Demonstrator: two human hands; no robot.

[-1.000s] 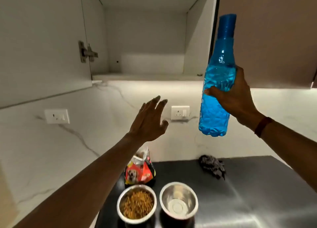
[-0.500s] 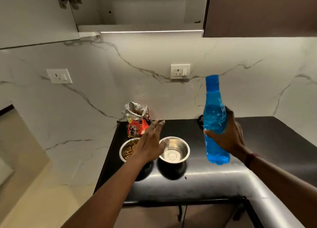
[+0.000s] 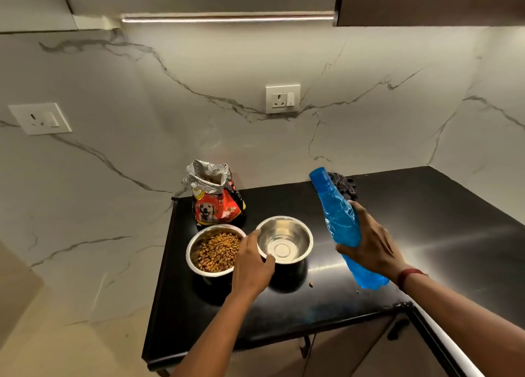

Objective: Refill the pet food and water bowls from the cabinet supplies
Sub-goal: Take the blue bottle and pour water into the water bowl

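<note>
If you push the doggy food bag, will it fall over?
Probably, with a hard push. The bag stands upright on the counter, taller than wide, so it may tip. Its crumpled foil top looks floppy, so it would likely dent first. It is open, so kibble could spill.

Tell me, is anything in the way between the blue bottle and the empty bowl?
Nothing stands between the blue bottle and the empty bowl. Its cap looks still on. The left hand holds that bowl's near rim.
</note>
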